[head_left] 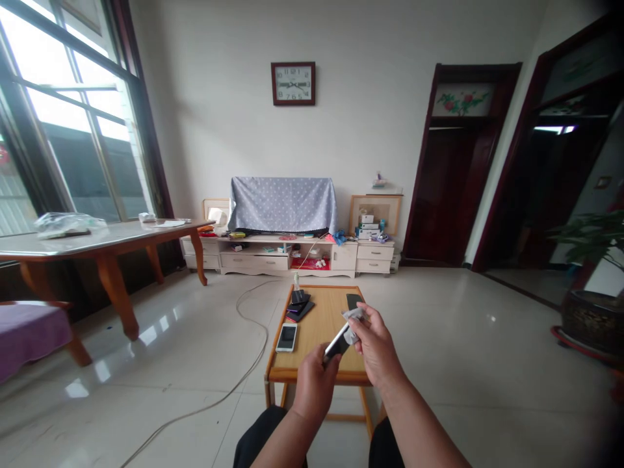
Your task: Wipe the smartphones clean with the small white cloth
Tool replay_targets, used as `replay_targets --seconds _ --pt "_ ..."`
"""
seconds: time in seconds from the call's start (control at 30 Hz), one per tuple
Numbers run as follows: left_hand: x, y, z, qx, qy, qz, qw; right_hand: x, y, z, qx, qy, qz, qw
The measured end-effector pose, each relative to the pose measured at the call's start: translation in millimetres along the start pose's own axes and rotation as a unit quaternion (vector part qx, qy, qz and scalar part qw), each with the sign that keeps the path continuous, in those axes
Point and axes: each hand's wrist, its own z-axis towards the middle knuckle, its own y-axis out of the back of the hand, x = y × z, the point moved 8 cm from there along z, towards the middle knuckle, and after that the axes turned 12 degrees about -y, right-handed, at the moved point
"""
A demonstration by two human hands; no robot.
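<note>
Plain black trousers (256,433), with both forearms (419,409) bare where visible.

Hands (316,383) holding phone (338,346), apparently grey cloth (350,336)

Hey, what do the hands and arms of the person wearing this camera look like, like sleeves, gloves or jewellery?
The left hand and right hand are gloveless. The left forearm and right forearm are bare; no sleeve shows in the picture. I see no watch, bracelet, ring or marking.
</note>
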Motion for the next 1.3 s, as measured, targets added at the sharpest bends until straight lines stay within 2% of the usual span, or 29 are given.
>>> replay_targets --seconds 0.1,0.23,0.37,0.47,0.53,0.73,0.87,1.03,1.17,1.3 --pt "-28.8 11.9 -9.7 -0.004 -0.019 0.014 1.0 9.7 -3.7 -23.0 -0.016 0.007 -0.003 1.0" --pt "-56.1 29.1 -22.8 -0.014 -0.049 0.028 0.998 6.3 -9.4 -58.5 -0.047 0.012 -0.005 0.999" --pt "-66.1 44.8 -32.9 -0.029 -0.071 0.041 0.996 -11.8 -34.5 -99.3 0.007 -0.022 -0.014 1.0" --pt "-69.4 53.3 -37.3 -0.038 -0.068 0.051 0.996 -19.9 -49.4 -116.8 0.043 -0.054 -0.012 0.998" --pt "-74.4 57.6 -39.2 -0.045 -0.071 0.052 0.995 -16.3 -51.0 -114.4 0.048 -0.071 0.003 0.996" --pt "-83.4 63.0 -42.1 -0.055 -0.068 0.067 0.994 18.8 -36.1 -79.0 0.014 -0.077 0.041 0.996" --pt "-79.3 63.9 -44.0 -0.065 -0.07 0.111 0.989 9.7 -41.7 -92.7 0.028 -0.084 0.038 0.995" --pt "-83.4 69.8 -47.4 -0.104 -0.156 0.211 0.959 -14.2 -51.5 -116.4 0.06 -0.103 0.032 0.992" --pt "-85.7 73.0 -51.3 -0.121 -0.23 0.265 0.928 1.6 -35.8 -98.5 0.043 -0.091 0.06 0.993" --pt "-85.4 75.1 -54.2 -0.121 -0.256 0.293 0.913 7.3 -28.3 -92.7 0.037 -0.083 0.076 0.993"
